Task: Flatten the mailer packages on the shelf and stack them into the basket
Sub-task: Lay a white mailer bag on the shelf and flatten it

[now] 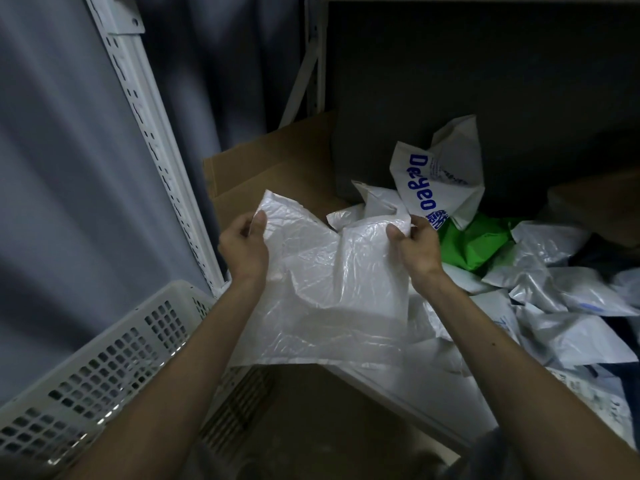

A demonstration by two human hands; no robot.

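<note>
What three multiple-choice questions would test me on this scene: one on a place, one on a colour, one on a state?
1. Where is the white basket? A) low on the left B) on a chair C) overhead
2. What colour is the package below the blue-printed mailer? A) red B) green C) yellow
3. How is the translucent mailer held? A) by one hand B) by both hands C) lying untouched
Answers: 1 A, it sits low, left of the left hand. 2 B, bright green shows there. 3 B, the left hand and right hand each pinch an upper corner.
</note>
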